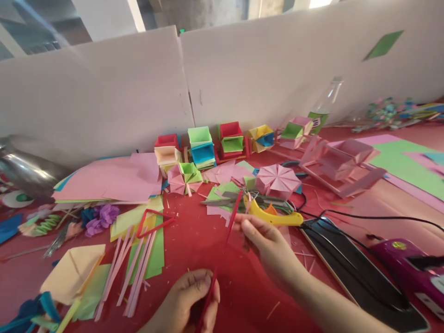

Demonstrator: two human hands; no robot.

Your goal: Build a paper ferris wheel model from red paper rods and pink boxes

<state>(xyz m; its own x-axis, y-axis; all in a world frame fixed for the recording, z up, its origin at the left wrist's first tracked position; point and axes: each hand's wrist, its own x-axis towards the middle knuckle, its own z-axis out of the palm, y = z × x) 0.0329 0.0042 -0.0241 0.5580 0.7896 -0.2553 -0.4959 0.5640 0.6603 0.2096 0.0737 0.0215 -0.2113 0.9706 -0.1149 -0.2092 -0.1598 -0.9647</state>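
Note:
My left hand (189, 300) is at the bottom centre, its fingers pinched on the lower end of a thin red paper strip (229, 226). My right hand (263, 243) pinches the same strip higher up, and the strip's top end reaches past it towards a pair of scissors (222, 201). The strip runs slanted between both hands above the red table (194, 240). Just beyond my right hand lies a yellow glue gun (274, 216).
Several folded paper boxes (201, 148) line the white partition. A pink pleated disc (277, 179), pink and green sheets (114, 178), pink strips (133, 268) and a red paper triangle (151, 222) lie around. A black tray (354, 268), cables and a purple device (412, 268) sit right.

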